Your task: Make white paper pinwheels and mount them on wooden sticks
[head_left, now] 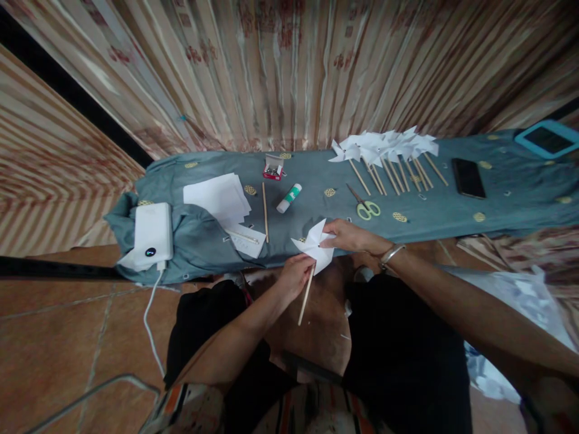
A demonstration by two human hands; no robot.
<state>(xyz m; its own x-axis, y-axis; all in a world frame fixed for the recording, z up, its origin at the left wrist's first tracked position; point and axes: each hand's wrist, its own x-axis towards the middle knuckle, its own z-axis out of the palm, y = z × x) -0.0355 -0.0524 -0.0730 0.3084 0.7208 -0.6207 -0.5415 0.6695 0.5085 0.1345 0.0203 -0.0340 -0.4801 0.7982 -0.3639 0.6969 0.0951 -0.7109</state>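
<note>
A white paper pinwheel [322, 256] on a wooden stick is held between my two hands over the table's front edge. My left hand [296, 274] grips it at the lower left, near the top of the stick, which slants down toward my lap. At its upper right, the fingers of my right hand [341, 234] are closed on a paper blade. Just beyond lie a glue stick [289, 198], a loose wooden stick [265, 212] and green-handled scissors [368, 209]. Several similar pinwheels [384, 149] lie in an overlapping row at the back right.
An open small red box [272, 167] of metal pieces sits at the back. White paper sheets [217, 198], a marked paper strip [246, 241] and a cabled power bank [152, 234] are at left. A phone [468, 178] and blue-framed device [548, 139] lie right.
</note>
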